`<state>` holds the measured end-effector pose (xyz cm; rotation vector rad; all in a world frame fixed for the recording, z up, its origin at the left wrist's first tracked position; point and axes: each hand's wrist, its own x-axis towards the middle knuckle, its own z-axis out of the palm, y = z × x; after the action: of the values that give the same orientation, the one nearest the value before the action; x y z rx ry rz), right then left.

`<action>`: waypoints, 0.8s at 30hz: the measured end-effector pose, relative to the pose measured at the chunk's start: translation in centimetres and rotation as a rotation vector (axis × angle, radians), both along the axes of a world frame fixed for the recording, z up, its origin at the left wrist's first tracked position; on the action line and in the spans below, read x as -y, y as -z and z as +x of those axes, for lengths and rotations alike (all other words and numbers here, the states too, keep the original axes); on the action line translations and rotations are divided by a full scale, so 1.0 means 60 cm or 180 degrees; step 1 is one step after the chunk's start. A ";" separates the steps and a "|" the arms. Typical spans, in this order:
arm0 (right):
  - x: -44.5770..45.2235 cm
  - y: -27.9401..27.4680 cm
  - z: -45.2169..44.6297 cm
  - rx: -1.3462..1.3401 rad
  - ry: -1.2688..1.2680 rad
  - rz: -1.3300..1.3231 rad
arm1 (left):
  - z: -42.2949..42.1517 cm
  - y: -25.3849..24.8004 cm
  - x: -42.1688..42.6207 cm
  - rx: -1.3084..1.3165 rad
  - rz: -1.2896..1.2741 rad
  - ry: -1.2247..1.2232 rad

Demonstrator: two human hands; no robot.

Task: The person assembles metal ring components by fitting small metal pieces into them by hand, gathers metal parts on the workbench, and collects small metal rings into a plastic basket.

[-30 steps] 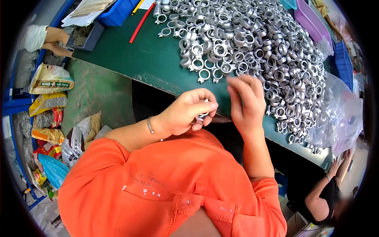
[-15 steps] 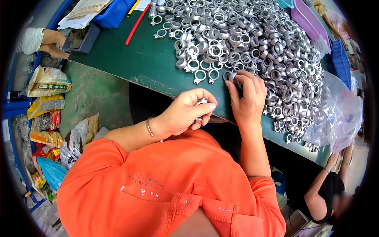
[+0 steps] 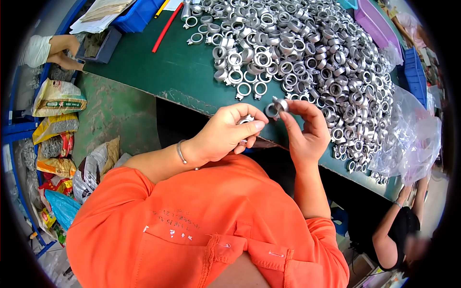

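Note:
My left hand [image 3: 225, 133] is closed around a small silver metal ring part [image 3: 247, 120], partly hidden by the fingers, in front of the table's edge. My right hand [image 3: 309, 134] pinches another silver ring [image 3: 281, 104] between thumb and fingers. A second ring [image 3: 272, 111] is right beside that one; whether it is held too, I cannot tell. Both hands are apart. Beyond them a large heap of silver rings [image 3: 307, 53] covers much of the green table [image 3: 144, 67].
On the table are a red stick [image 3: 167, 28], a pink basket [image 3: 377, 21] and a clear plastic bag [image 3: 408, 139]. Blue bins [image 3: 139, 17] stand at the far left. Filled sacks [image 3: 60, 98] lie on the left. Another person's arm [image 3: 384, 230] shows at lower right.
My right hand reached to the heap's near edge, then drew back slightly with a ring in its fingers. My left hand has stayed nearly in place, still closed on its ring part.

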<state>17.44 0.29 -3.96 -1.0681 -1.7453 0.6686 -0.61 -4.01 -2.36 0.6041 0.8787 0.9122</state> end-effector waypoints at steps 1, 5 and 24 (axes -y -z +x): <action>0.009 -0.003 -0.006 -0.0607 -0.0201 -0.0273 | 0.001 0.000 -0.001 0.0000 -0.0012 -0.0002; 0.030 0.008 -0.019 -0.1283 -0.0653 -0.0359 | 0.006 0.005 -0.005 0.0020 0.0042 -0.0084; 0.040 -0.024 -0.003 -0.1402 -0.0754 -0.2017 | 0.007 0.013 0.006 -0.2031 0.2730 -0.0287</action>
<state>17.24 -2.12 -2.52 -1.0190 -1.3033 1.5509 -0.22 -4.35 -3.14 1.6707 1.0619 1.1984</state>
